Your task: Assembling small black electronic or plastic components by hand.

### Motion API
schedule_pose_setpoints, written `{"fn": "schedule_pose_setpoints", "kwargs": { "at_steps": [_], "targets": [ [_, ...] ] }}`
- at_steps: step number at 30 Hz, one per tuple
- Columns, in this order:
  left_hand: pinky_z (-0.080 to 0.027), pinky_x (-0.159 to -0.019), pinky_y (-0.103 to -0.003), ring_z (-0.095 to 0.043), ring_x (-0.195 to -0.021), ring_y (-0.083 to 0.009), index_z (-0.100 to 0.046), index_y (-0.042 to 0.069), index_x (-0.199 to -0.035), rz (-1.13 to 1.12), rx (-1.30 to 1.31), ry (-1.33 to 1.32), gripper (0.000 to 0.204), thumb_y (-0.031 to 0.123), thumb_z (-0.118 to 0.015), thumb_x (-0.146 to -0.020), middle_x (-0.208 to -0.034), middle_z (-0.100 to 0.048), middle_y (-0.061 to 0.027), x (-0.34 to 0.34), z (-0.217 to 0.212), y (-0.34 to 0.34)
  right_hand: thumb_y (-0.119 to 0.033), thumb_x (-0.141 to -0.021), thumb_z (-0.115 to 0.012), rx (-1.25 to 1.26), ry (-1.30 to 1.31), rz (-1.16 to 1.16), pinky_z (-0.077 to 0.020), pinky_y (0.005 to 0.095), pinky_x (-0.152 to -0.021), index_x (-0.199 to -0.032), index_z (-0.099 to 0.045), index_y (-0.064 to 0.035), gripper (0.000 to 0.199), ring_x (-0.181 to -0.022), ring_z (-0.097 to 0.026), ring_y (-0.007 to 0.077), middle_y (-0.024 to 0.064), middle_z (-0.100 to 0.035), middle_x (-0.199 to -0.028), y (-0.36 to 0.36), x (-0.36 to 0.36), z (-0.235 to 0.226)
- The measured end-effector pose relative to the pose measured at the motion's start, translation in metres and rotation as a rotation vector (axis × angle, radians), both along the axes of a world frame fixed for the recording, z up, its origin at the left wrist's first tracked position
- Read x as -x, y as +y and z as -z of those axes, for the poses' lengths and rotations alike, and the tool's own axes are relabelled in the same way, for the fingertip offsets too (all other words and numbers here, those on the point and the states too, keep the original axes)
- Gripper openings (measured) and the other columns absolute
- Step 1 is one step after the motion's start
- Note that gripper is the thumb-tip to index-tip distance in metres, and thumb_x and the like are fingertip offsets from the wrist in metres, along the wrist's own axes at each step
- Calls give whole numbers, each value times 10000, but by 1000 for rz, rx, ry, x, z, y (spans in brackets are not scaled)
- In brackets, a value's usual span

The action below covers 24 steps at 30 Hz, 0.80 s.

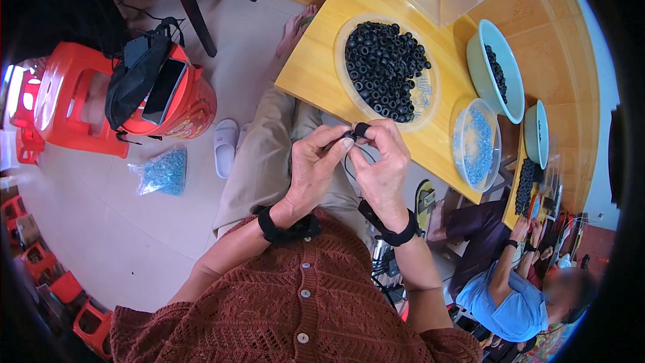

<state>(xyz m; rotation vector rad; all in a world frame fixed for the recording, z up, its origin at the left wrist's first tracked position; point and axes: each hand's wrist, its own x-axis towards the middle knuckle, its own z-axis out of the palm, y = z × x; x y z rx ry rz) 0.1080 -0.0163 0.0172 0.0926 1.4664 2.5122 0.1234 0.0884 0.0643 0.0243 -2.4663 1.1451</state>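
Head | left hand [311,169] and right hand [381,165]: fingertips pinched together on small round black part [350,135] | probably light, firm, slippery; grip outer rim.

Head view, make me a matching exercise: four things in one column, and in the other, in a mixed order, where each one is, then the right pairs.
Things
1. Phone
2. Clear bag
3. Black rings
4. Left hand and right hand

Places
A. Piled in the round tray
B. Close together at a small black piece
C. On the red bucket
D. On the floor

Pairs: 1-C, 2-D, 3-A, 4-B
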Motion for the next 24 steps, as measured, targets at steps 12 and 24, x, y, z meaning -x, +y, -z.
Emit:
{"fn": "schedule_pose_setpoints", "kwargs": {
  "at_steps": [12, 24],
  "targets": [
    [-363, -634, -178, -452, -721, -52, -613, -27, -1035, -13, 32, 60, 218, -1, -580, -821, -824, -551, -3, 1, 5, -4, 86, -620, -623, -27, -2, -38, -445, 327, -587, -773, -506, 15, 205, -677, -538, 271, 125, -515, -791, 1, 5, 5],
    [-397, -700, -192, -494, -774, -69, -615, -11, -1045, 105, -33, 12, 218, 32, -584, -834, -875, -564, -12, 5, 0, -9, 70, -703, -627, 218, -201, -160, -457, 258, -585, -879, -596, 34, 183, -643, -566, 169, 91, -545, -746, 15, -1, -23]
  ]
}}
